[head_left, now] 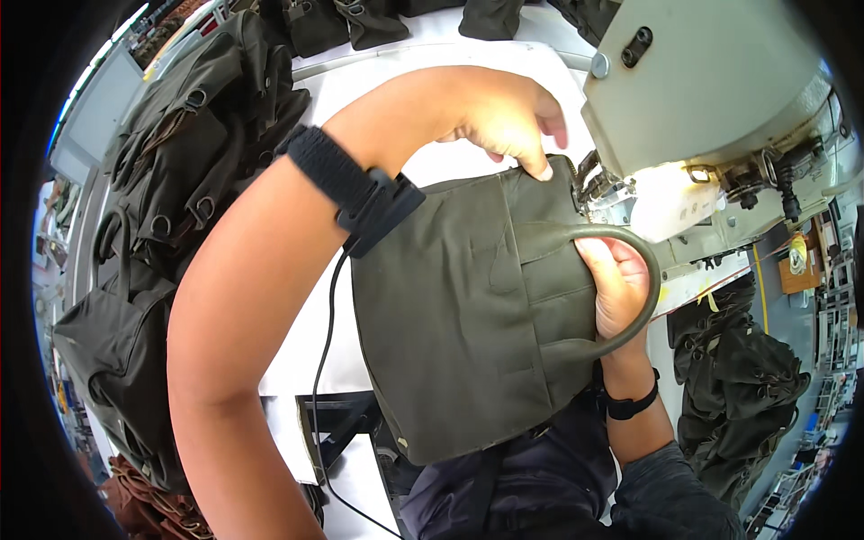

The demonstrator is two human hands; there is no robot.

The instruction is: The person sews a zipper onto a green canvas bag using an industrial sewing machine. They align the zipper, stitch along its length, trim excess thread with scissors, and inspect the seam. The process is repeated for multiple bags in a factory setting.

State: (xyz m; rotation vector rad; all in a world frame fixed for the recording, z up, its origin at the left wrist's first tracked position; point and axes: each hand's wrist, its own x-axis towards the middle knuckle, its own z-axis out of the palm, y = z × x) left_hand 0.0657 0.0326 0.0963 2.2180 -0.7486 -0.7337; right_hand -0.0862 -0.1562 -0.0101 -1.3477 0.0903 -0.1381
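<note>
A dark olive handbag point(441, 315) with a rounded handle point(650, 297) lies across the white table and over my lap, its far corner by the needle area of a sewing machine point(711, 90). From the left my left hand point(508, 121) arches over the bag's far edge. Its thumb tip touches the bag near that corner, and the fingers are apart, partly out of sight behind the hand. My right hand point(616, 283) sits inside the handle loop, closed on the bag's right edge with the fingers curled. The bag hides part of that grip.
Dark bags point(198, 135) with metal rings are piled on the left. More dark bags point(373, 22) line the table's far side, and another heap point(738, 387) hangs at the right. A black cable point(326, 396) runs down from my left wrist strap point(355, 189). Brown items point(153, 504) lie lower left.
</note>
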